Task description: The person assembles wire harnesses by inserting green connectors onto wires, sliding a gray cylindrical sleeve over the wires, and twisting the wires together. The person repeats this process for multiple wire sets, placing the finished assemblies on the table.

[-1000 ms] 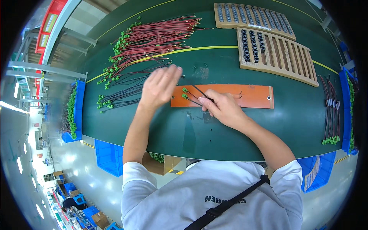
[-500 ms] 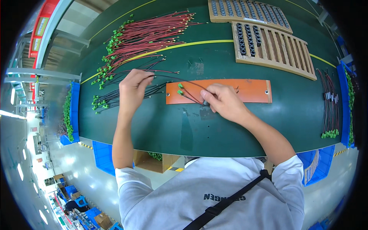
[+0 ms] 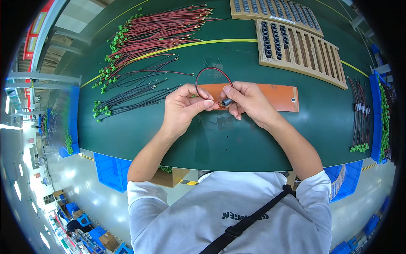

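Pinching a red-and-black wire [image 3: 211, 76] in my left hand [image 3: 185, 109], I keep its end between thumb and forefinger so the tip stays stiff and pointed toward the small grey cylinder [image 3: 227, 101]. My right hand [image 3: 249, 101] grips that cylinder with thumb and fingertips, tilted toward the wire end. The wire arches up in a loop above the orange board [image 3: 270, 95], clear of it, so the slack stays out of my way.

Both hands hover just over the board's left end, close to my body, where I can look straight down on the joint. Left of the board lie black wires [image 3: 131, 97] with green ends, fanned toward me within reach of my left hand. Beyond them, farther from the board, lies the red bundle [image 3: 156, 34]. Past the board's far edge sits a wooden rack [image 3: 304, 51] with dark cylinders stood in its slots. Well right of the board lie finished leads [image 3: 359, 114].
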`<state>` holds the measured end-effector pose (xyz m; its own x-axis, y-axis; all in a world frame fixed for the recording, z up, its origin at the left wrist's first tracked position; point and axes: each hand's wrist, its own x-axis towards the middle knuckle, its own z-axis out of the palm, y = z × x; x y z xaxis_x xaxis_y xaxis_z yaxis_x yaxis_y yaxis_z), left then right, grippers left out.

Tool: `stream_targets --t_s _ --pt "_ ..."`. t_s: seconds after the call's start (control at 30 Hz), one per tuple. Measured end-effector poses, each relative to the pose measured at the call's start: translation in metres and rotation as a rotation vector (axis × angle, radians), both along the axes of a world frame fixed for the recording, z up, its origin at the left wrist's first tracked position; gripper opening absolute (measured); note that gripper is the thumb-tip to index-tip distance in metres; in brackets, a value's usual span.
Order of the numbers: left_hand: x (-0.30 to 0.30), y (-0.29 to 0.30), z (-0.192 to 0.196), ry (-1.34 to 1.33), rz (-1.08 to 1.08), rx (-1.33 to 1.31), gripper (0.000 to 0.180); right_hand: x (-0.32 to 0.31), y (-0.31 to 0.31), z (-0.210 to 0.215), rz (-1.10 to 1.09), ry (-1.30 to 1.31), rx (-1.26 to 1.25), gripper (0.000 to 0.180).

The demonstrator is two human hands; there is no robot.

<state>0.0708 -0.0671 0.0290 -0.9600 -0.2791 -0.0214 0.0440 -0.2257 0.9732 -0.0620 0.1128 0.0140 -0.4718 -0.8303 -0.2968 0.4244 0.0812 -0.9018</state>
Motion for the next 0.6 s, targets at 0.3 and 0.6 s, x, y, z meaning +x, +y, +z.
stream_targets --t_s 0.3,0.6 --pt "0.0013 0.0062 -0.0068 0.116 -0.01 -0.052 0.018 -0.0014 0.0008 -0.0009 0.017 0.007 0.005 0.035" --pt "0.0027 0.005 -0.0096 0.123 0.012 -0.153 0.017 -0.0018 0.0009 -0.0007 0.018 -0.007 -0.001 0.035"
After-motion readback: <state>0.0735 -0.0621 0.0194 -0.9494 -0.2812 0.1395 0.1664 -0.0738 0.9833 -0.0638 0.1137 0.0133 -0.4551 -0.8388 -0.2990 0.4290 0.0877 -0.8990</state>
